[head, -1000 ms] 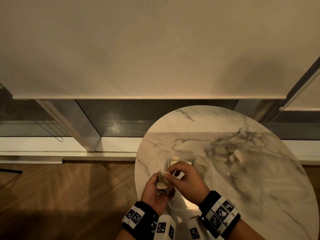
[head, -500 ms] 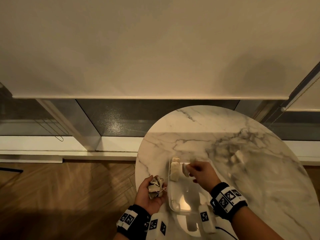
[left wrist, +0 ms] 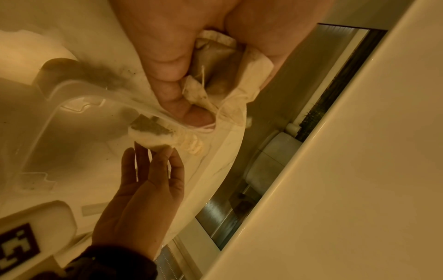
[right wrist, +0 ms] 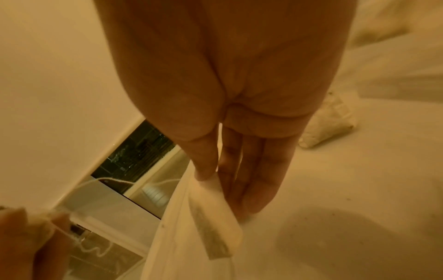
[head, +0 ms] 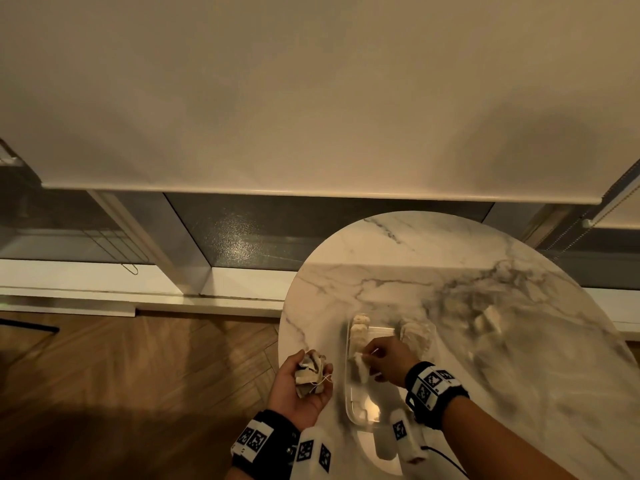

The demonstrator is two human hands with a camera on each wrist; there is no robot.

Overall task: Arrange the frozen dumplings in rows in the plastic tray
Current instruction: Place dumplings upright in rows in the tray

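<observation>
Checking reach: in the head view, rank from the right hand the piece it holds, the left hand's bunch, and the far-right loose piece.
1. Pale flat piece, pinched by the right hand, over the clear plastic tray.
2. Crumpled pale bunch, left, in the left hand.
3. Loose pale piece, far right on the marble table.

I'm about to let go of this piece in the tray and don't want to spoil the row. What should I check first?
1. Right hand pinches the piece: ok.
2. Piece is over the tray, not outside it: ok.
3. Piece lines up with the row along the tray's left wall: ok.
4. Piece rests on the tray floor: cannot tell.
5. Left hand holds the bundle firmly: ok, though a string dangles.
6. All pieces off the table: not ok, loose pieces lie right of the tray.
</observation>
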